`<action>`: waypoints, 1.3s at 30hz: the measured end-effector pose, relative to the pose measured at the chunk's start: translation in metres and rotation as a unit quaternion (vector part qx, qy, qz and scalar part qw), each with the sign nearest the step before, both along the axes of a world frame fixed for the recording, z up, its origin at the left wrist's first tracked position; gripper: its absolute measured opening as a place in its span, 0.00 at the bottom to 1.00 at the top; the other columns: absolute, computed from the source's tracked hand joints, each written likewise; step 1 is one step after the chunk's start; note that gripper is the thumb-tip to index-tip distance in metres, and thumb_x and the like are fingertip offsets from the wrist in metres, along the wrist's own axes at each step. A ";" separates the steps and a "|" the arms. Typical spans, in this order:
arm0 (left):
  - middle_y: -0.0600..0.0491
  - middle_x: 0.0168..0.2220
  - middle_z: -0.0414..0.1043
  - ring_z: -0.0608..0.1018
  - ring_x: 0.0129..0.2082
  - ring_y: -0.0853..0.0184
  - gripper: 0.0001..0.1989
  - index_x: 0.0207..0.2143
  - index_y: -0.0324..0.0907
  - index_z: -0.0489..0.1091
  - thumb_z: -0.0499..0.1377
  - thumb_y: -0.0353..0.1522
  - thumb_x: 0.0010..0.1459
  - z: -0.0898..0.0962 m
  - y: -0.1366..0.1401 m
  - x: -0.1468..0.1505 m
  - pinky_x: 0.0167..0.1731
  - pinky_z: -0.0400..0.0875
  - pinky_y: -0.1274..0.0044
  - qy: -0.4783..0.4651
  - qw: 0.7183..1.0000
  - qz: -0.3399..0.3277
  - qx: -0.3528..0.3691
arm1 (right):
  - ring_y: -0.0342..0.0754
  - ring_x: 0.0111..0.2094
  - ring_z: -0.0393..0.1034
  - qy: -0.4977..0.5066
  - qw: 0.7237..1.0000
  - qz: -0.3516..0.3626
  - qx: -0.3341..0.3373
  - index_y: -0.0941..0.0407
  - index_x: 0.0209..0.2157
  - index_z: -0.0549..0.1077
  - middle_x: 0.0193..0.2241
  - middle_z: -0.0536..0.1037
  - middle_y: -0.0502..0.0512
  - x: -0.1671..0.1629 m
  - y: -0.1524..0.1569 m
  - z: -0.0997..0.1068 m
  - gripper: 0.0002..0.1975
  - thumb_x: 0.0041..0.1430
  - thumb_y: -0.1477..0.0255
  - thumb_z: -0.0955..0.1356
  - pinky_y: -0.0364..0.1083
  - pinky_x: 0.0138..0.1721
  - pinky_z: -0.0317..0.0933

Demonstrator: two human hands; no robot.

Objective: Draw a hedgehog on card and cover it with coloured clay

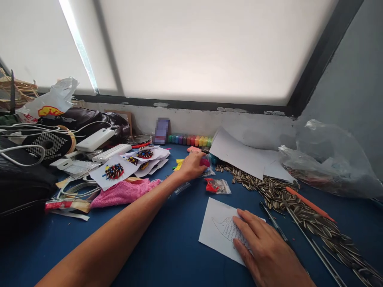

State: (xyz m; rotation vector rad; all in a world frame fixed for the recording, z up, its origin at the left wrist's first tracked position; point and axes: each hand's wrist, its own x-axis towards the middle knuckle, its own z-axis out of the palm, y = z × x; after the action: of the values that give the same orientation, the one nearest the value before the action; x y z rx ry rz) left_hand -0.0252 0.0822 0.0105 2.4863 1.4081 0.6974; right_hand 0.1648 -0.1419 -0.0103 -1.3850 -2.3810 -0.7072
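My right hand [260,243] lies with fingers outstretched on a white paper card [206,231]. The card bears a line drawing of a hedgehog-like animal, partly covered by the fingers. My left hand [192,164] is stretched far forward over several small packets of coloured clay. Its fingers are apart and bent beside a magenta clay packet [205,162]; whether they touch it is not clear. Yellow clay [178,164] shows left of that hand. An opened packet with red clay [212,185] lies between my hands.
Sunflower seeds [269,193] spread along the right, with an orange pen [311,204] on them and a dark pen [273,219] beside. At left lie finished-looking cards with seed-spined animals [114,171], a pink cloth [122,194] and cables. A plastic bag [332,159] stands back right.
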 end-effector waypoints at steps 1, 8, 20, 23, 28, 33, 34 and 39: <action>0.41 0.57 0.66 0.67 0.59 0.53 0.30 0.60 0.40 0.63 0.61 0.32 0.53 0.002 -0.002 0.001 0.56 0.62 0.64 -0.004 1.000 0.005 0.011 | 0.58 0.45 0.78 -0.002 1.000 -0.001 0.001 0.62 0.47 0.79 0.46 0.81 0.67 -0.001 0.000 0.000 0.21 0.66 0.67 0.59 0.53 0.38 0.76; 0.48 0.42 0.76 0.77 0.42 0.61 0.12 0.41 0.41 0.76 0.57 0.32 0.56 0.022 -0.029 0.018 0.42 0.68 0.76 0.019 0.994 -0.104 -0.038 | 0.63 0.46 0.77 0.001 1.000 -0.008 -0.010 0.65 0.48 0.78 0.47 0.79 0.71 -0.005 -0.002 -0.002 0.21 0.66 0.69 0.60 0.56 0.39 0.76; 0.56 0.25 0.71 0.72 0.24 0.69 0.06 0.28 0.40 0.69 0.63 0.29 0.44 0.021 -0.033 0.017 0.22 0.62 0.80 -0.054 0.960 -0.160 -0.224 | 0.64 0.52 0.73 0.021 0.995 -0.030 -0.087 0.65 0.52 0.75 0.52 0.77 0.70 -0.010 -0.008 0.005 0.19 0.64 0.73 0.63 0.58 0.46 0.73; 0.55 0.26 0.71 0.73 0.26 0.71 0.03 0.28 0.39 0.68 0.60 0.28 0.49 0.021 -0.036 0.024 0.26 0.65 0.80 -0.129 0.947 -0.176 -0.237 | 0.64 0.53 0.72 0.029 0.995 -0.027 -0.090 0.64 0.53 0.75 0.53 0.76 0.70 -0.010 -0.010 0.005 0.20 0.64 0.73 0.63 0.58 0.46 0.73; 0.55 0.27 0.71 0.75 0.27 0.73 0.03 0.32 0.38 0.65 0.57 0.28 0.54 0.019 -0.038 0.032 0.31 0.69 0.80 -0.235 0.902 -0.219 -0.287 | 0.61 0.53 0.72 0.067 0.989 -0.002 -0.129 0.60 0.52 0.76 0.53 0.76 0.66 -0.016 -0.019 0.010 0.18 0.64 0.72 0.63 0.56 0.47 0.73; 0.57 0.24 0.68 0.74 0.23 0.74 0.07 0.38 0.37 0.69 0.54 0.29 0.59 0.024 -0.045 0.031 0.23 0.64 0.83 -0.263 0.867 -0.270 -0.326 | 0.55 0.50 0.74 0.189 0.976 -0.021 -0.106 0.58 0.46 0.77 0.48 0.80 0.64 -0.012 -0.015 0.031 0.16 0.66 0.71 0.60 0.54 0.48 0.71; 0.56 0.24 0.68 0.74 0.22 0.74 0.07 0.39 0.37 0.70 0.54 0.30 0.60 0.027 -0.047 0.031 0.23 0.64 0.83 -0.256 0.861 -0.282 -0.338 | 0.55 0.51 0.74 0.226 0.968 -0.039 -0.099 0.58 0.48 0.76 0.48 0.79 0.64 -0.009 -0.012 0.037 0.17 0.66 0.69 0.60 0.56 0.50 0.70; 0.56 0.27 0.69 0.71 0.22 0.76 0.09 0.41 0.37 0.73 0.54 0.29 0.60 0.040 -0.063 0.032 0.24 0.66 0.83 -0.202 0.852 -0.334 -0.350 | 0.58 0.48 0.73 0.453 0.854 -0.132 -0.218 0.58 0.50 0.74 0.49 0.77 0.65 0.008 0.010 0.060 0.22 0.61 0.59 0.64 0.61 0.51 0.65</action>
State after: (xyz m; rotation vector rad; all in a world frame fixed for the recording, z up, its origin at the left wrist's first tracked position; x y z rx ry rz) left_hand 0.0067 0.0196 0.0504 1.8730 0.4412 0.4034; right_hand 0.1731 -0.1318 0.0501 -1.7091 -1.6201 0.4350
